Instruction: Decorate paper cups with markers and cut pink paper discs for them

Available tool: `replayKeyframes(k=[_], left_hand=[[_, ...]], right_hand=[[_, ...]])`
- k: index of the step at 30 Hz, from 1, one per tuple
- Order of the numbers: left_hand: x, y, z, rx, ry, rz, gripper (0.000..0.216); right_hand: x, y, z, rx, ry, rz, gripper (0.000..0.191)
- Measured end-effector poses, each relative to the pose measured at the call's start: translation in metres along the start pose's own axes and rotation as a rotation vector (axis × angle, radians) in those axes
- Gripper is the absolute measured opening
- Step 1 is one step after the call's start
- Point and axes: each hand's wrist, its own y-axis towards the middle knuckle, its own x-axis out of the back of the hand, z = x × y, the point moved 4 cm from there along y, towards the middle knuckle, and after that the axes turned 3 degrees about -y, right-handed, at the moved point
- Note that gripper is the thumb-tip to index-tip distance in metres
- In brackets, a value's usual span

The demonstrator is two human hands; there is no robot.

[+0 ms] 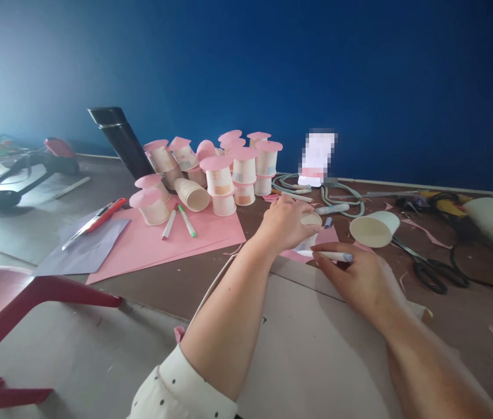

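Note:
My left hand (286, 222) is closed around a white paper cup (311, 219), which stands upright on a small piece of pink paper (327, 235). In my right hand (362, 282) is a white marker (334, 255) with a purple end, pinched between thumb and fingers. Its tip points left at the lower part of the cup, but I cannot tell whether it touches. A loose purple marker cap (328, 223) lies just right of the cup. Behind it rests another white marker (332, 209).
Several stacked cups with pink paper tops (215, 164) stand at the back left. Two markers (187, 221) and a red cutter (100, 218) lie on coloured paper. To the right are a tipped cup (375, 228), black-handled scissors (429, 273), a cable and a lit phone (317, 154).

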Motion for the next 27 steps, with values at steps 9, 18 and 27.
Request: replayKeyframes(k=[9, 18, 27], left_hand=[[0.001, -0.001, -0.001, 0.001, -0.014, 0.01, 0.051], [-0.001, 0.0, 0.001, -0.013, -0.036, -0.003, 0.05], [0.001, -0.004, -0.004, -0.003, -0.049, -0.039, 0.046]], right_hand=[[0.004, -0.002, -0.005, 0.029, -0.042, -0.088, 0.023], [0.03, -0.007, -0.003, -0.137, 0.168, -0.245, 0.022], [0.038, -0.007, -0.007, -0.193, 0.177, -0.337, 0.021]])
